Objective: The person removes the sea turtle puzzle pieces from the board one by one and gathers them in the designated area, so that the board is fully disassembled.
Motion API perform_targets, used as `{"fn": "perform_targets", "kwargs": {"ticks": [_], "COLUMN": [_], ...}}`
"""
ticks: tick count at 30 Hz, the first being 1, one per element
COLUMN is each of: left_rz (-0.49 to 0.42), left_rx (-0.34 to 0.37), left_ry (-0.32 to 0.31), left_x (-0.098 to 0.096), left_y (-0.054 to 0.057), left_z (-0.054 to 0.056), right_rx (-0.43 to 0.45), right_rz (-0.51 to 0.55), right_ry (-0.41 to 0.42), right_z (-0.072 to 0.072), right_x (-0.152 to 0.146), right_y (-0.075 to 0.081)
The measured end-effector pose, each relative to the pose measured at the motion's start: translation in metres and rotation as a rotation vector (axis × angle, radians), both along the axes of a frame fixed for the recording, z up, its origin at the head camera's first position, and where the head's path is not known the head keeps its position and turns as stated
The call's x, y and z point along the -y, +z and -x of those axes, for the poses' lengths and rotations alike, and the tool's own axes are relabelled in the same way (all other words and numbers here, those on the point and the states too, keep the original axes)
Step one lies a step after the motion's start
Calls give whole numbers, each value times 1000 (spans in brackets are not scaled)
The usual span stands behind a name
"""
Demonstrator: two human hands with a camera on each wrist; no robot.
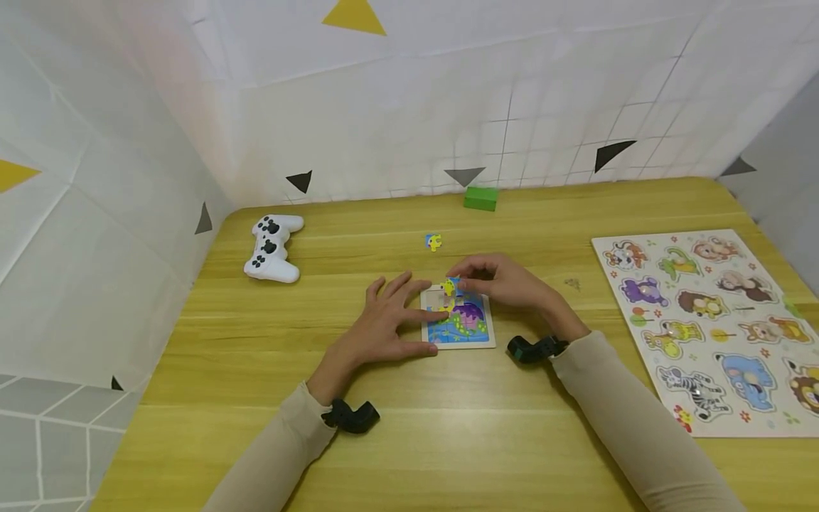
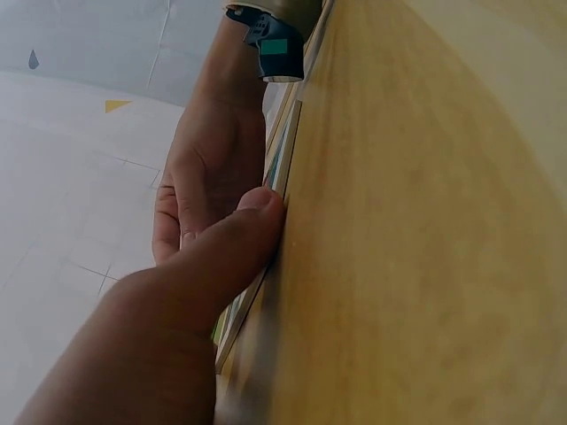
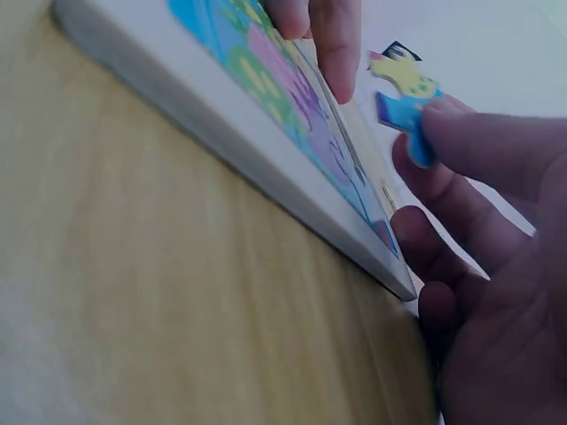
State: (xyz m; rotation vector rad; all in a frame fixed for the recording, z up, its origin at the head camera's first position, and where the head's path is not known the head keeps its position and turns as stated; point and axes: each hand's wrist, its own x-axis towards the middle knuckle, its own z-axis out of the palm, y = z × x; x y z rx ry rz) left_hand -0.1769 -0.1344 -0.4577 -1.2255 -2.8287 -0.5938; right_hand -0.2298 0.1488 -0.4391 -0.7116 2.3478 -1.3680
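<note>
A small square jigsaw puzzle (image 1: 457, 334) in a pale frame lies on the table, its lower part filled with a blue, purple and green picture. Between thumb and index finger, my right hand (image 1: 502, 281) pinches a blue and yellow puzzle piece (image 3: 407, 93) just over the puzzle's upper part. My left hand (image 1: 390, 320) lies spread at the puzzle's left side, index finger reaching onto the picture and thumb at the frame's lower left edge. Another blue and yellow puzzle piece (image 1: 434, 242) sits on the table beyond the puzzle.
A white game controller (image 1: 274, 249) lies at the far left of the table. Near the back edge stands a green block (image 1: 480, 199). To the right is a large animal puzzle board (image 1: 697, 284). A patterned white sheet (image 1: 397, 121) rises behind the table.
</note>
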Motion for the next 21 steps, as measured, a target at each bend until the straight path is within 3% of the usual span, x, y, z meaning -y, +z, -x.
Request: {"fn": "perform_targets", "kwargs": {"ticks": [7, 14, 21], "left_rz": [-12, -16, -9], "left_rx": [9, 12, 15], "left_ry": [14, 11, 11], "left_x": [0, 0, -1], "left_y": [1, 2, 2], "left_z": [-1, -1, -1], "right_rx": [-52, -80, -82], "right_rz": [45, 47, -9], "right_ry": [-140, -228, -253], "right_z": [6, 14, 37], "right_x": [-3, -7, -13], "right_y": [-3, -6, -3]}}
